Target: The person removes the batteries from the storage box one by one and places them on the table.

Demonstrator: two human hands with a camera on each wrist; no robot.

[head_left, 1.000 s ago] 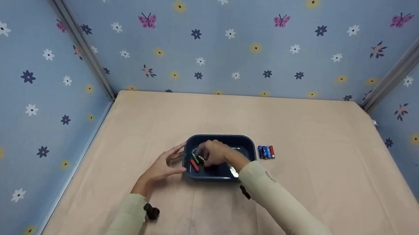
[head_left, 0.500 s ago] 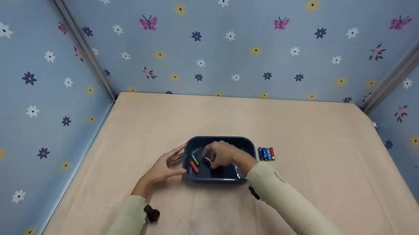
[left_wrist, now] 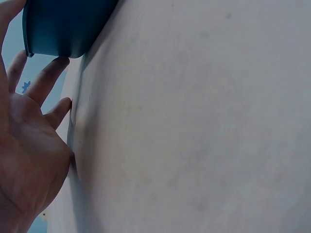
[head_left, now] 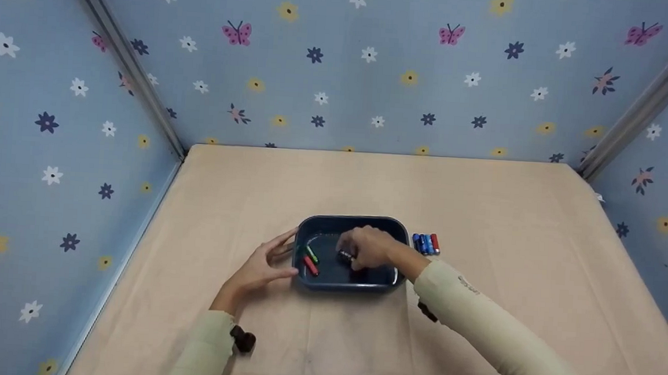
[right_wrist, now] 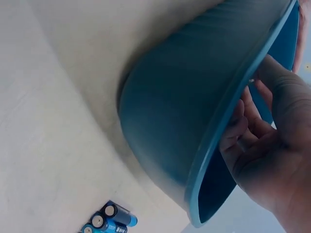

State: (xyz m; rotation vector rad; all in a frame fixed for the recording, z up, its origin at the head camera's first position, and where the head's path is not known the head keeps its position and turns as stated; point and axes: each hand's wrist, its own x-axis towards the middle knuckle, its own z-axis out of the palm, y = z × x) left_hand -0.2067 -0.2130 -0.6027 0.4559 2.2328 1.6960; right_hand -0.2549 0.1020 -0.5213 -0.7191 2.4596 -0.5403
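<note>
A dark blue rectangular tub (head_left: 344, 286) stands on the cloth-covered table. My left hand (head_left: 259, 267) is at its left end, thumb and fingers spread and fingertips right at the wall, as the left wrist view also shows with the tub's side (left_wrist: 68, 26). Inside the tub, my right hand (head_left: 372, 249) reaches over the right end and pinches a dark battery (head_left: 345, 258) with a shiny silver part. Fingers and palm hide much of it. A green battery (head_left: 312, 254) and a red battery (head_left: 310, 265) lie to its left on the tub floor.
Just right of the tub, several blue and red batteries (head_left: 426, 244) lie side by side in a row; the right wrist view shows a few blue batteries (right_wrist: 109, 218) beyond the tub. Flower-patterned walls (head_left: 341, 72) enclose the table at the back and both sides.
My right hand has moved to the right inside the tub with the dark battery, away from the green and red batteries. My left hand stays at the tub's left end.
</note>
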